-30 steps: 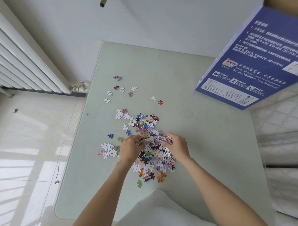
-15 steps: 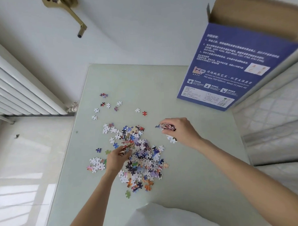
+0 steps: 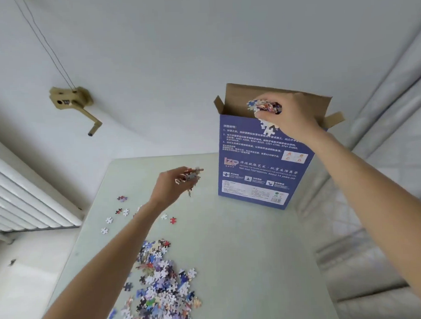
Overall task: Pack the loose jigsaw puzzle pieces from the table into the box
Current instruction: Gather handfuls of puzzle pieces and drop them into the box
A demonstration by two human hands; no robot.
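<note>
1. The right hand is curled round a handful of puzzle pieces at the open mouth of the box; it is held over the opening, apparently so the pieces drop inside; a few white ones hang below the fingers, outside the front wall.
2. The left hand grips a smaller bunch of pieces, raised above the table to the left of the box and apart from it; it seems to be waiting its turn at the narrow opening.
3. The box stands upright at the far side of the table, flaps up, so it takes pieces from above.
4. Most of the job remains: a large pile lies near the front edge; stray pieces sit further left.
</note>
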